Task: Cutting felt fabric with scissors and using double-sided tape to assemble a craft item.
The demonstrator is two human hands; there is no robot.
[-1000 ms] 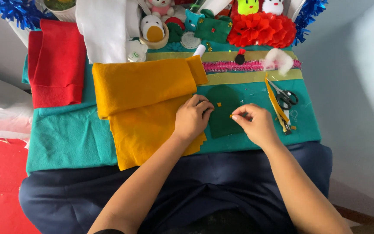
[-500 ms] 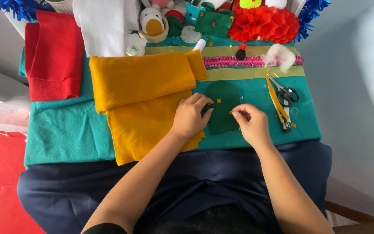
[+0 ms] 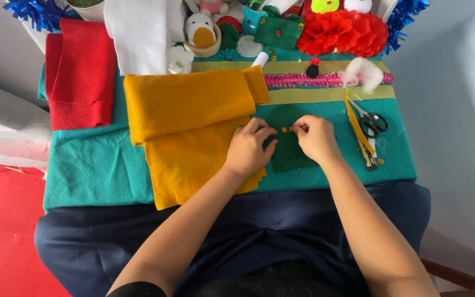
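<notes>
A dark green felt shape lies on the teal cloth in front of me. My left hand rests on its left edge, fingers curled, touching the fold of yellow felt. My right hand pinches a small yellow felt strip just above the green shape. The fingertips of both hands meet at that strip.
Scissors and thin yellow strips lie right of my hands. Red felt and white felt sit at the back left. A pink sequin band, white stuffing, red paper flowers and small felt toys line the far edge.
My right hand has moved left toward my left hand, bringing the small yellow strip over the top of the green shape. The view has shifted slightly.
</notes>
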